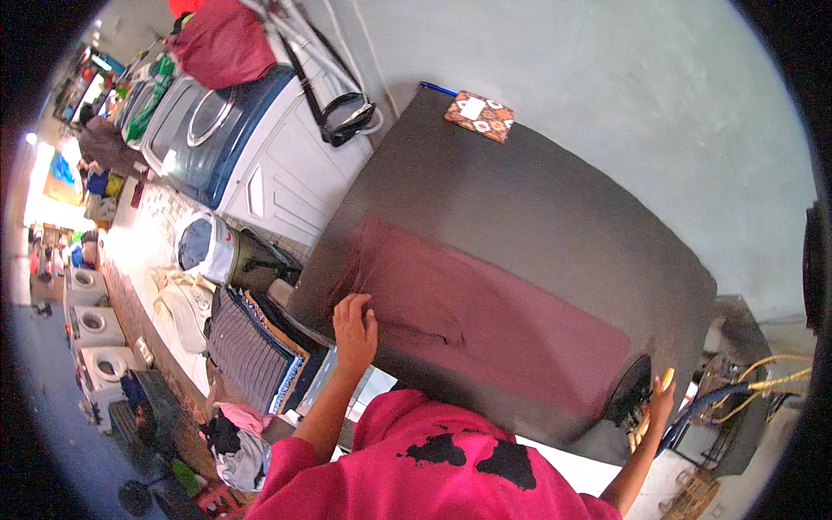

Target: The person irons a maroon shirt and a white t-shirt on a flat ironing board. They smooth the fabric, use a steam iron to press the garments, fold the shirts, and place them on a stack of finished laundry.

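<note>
A maroon cloth point(485, 321) lies spread flat on a dark grey padded table point(537, 199). My left hand point(354, 328) rests on the cloth's near left edge, palm down and fingers apart, holding nothing. At the table's near right corner my right hand point(657, 409) curls around the yellow-orange handle part of a dark iron point(629, 392), which stands on the table's end. My pink shirt point(433, 459) with black blotches fills the lower middle of the view.
A patterned card point(479, 115) and a blue pen point(438, 88) lie at the table's far edge. A white and blue washing machine point(251, 147) with a red bag point(221, 43) stands to the left. Folded striped clothes point(247, 347) are stacked nearby, and yellow and blue cables point(763, 381) run at the right.
</note>
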Tool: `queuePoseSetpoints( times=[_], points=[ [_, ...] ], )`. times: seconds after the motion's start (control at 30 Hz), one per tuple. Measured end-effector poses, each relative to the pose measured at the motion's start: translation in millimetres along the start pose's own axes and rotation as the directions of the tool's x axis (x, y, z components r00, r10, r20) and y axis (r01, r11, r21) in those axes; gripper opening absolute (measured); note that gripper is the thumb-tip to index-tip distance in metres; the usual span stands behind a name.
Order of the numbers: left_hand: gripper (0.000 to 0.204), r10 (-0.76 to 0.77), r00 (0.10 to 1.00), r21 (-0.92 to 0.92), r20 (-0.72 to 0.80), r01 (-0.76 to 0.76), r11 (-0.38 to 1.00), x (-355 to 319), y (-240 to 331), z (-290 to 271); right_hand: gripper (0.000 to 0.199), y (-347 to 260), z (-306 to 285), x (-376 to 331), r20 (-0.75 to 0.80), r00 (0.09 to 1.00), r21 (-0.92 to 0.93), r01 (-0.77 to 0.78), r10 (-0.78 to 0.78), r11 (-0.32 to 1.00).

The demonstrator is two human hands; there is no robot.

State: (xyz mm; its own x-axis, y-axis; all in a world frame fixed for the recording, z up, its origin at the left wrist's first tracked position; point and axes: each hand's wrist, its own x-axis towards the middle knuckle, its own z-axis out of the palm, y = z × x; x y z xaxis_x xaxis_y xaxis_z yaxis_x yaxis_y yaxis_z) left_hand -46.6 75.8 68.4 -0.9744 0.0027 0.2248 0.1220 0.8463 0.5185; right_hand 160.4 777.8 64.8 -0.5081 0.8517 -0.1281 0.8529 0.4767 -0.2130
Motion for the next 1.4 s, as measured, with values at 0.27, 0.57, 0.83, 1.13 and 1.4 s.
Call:
queuePoseSetpoints(
  times=[0.27,0.57,0.83,1.13,1.4],
  points=[
    [0.04,-0.079,0.992,0.228,0.094,0.056,0.972,-11,-27,4,0.065,-210,-40,-104,0.215,0.929,0.152,0.272,-0.3,0.95],
    [0.039,0.093,0.996,0.151,0.009,-0.094,0.984,113,-42,35,0.051,-413,71,-214,0.243,0.586,0.01,0.796,-0.773,0.606],
    [0.05,-0.011,0.979,0.405,0.204,-0.074,0.911,131,-62,68,0.045,-410,64,-210,0.257,0.636,-0.034,0.758,-0.728,0.651],
    [0.051,-0.014,0.971,0.45,0.237,-0.097,0.888,131,-75,82,0.047,-243,30,-111,-0.068,0.976,-0.15,0.197,-0.209,0.969],
    [0.051,0.011,0.967,0.528,0.254,-0.148,0.836,127,-67,69,0.049,-132,11,-64,-0.182,0.983,-0.109,-0.032,0.012,0.994]
  ],
)
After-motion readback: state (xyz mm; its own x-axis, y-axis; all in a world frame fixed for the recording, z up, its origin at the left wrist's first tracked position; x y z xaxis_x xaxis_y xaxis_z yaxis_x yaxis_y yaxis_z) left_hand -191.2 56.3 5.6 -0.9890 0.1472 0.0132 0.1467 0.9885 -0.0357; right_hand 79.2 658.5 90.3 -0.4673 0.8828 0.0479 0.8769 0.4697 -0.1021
